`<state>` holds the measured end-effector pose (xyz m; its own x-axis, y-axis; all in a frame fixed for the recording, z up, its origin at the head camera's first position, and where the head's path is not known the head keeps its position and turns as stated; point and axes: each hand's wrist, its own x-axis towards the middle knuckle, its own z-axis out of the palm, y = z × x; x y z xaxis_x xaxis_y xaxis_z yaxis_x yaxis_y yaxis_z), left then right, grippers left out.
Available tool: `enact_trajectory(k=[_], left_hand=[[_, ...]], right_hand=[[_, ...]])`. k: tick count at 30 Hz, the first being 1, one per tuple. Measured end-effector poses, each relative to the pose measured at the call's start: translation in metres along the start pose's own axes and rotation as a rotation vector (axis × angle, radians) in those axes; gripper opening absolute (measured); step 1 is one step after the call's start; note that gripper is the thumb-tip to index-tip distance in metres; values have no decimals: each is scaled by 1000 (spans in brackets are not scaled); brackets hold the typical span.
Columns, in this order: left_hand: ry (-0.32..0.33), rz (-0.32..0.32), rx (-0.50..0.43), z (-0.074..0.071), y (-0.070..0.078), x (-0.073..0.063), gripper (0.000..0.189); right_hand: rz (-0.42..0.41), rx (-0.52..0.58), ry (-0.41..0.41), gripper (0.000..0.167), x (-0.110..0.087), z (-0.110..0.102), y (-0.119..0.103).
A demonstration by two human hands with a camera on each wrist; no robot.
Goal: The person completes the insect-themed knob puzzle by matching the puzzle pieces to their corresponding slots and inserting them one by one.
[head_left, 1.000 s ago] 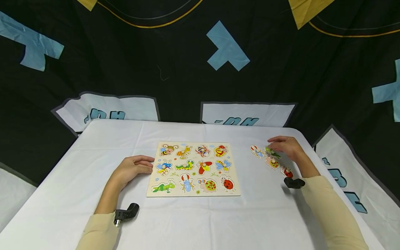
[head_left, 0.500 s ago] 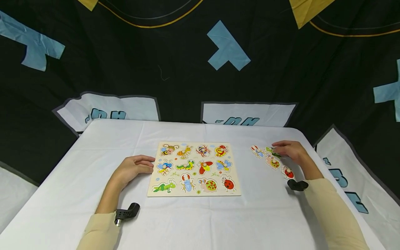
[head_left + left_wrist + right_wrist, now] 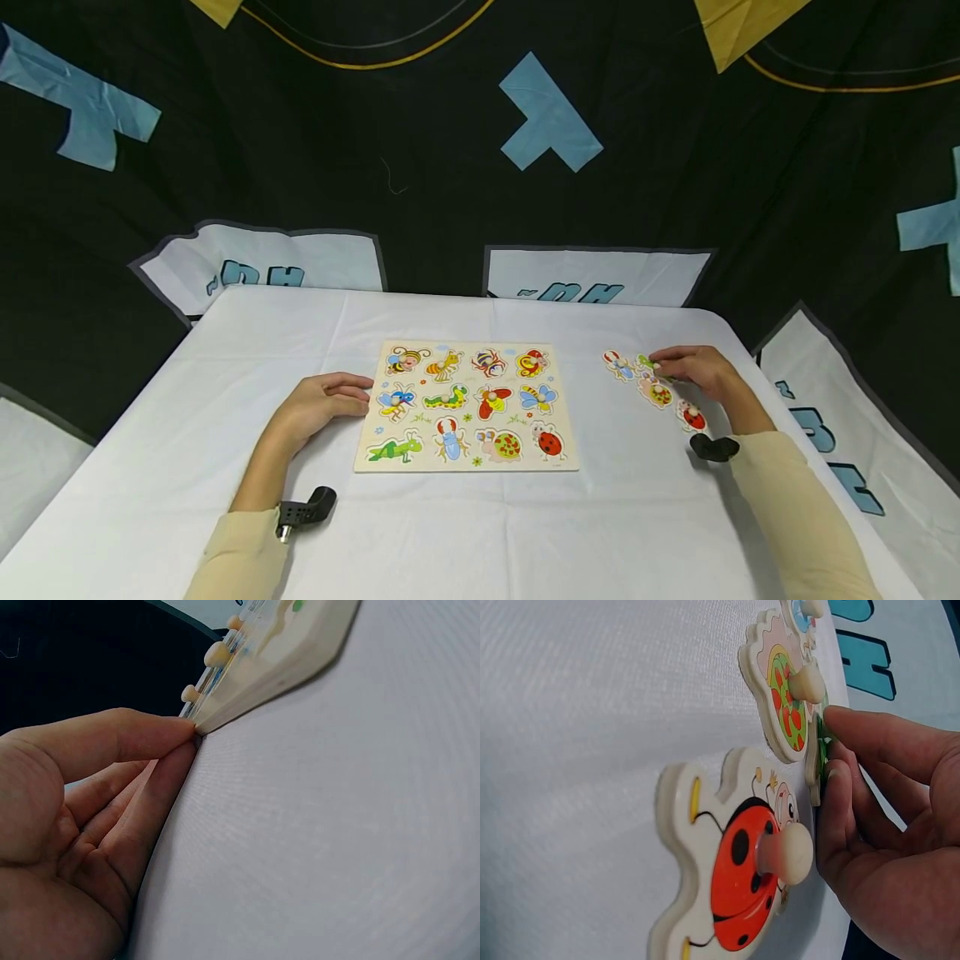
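From the head, we see a pale puzzle board [image 3: 420, 421] lying flat on a white tablecloth [image 3: 480, 542], with insect pictures in three rows of four. The left hand [image 3: 318, 404] rests at its left edge, fingers relaxed and tips against the wood. To the right of the board, near one another, we find a blue beetle piece [image 3: 618, 367], a green piece [image 3: 644, 362], a snail piece [image 3: 655, 392] and, lowest in view, a ladybird piece [image 3: 691, 415]. The right hand [image 3: 693, 367] comes in from the right, its fingertips at the green piece. We also note beige sleeves [image 3: 806, 508] and a black backdrop [image 3: 375, 150] behind.

From the left wrist, we look along the cloth to the board's edge, where two fingertips touch it; round wooden knobs [image 3: 217, 654] stand out from its face.

From the right wrist, we have the ladybird piece closest and the snail piece beyond it. The green piece shows beside the fingertips, partly hidden behind the snail piece. We cannot tell whether the fingers pinch it or only touch it.
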<state>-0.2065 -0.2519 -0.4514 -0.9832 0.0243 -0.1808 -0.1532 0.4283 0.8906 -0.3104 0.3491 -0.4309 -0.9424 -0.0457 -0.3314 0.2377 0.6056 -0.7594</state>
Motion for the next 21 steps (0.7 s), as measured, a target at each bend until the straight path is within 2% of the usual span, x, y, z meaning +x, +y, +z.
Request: enact_trajectory(k=[21], left_hand=[[0,4,-8,0,0,-1,54]], right_hand=[[20,-7,12,49,-1,2,1]])
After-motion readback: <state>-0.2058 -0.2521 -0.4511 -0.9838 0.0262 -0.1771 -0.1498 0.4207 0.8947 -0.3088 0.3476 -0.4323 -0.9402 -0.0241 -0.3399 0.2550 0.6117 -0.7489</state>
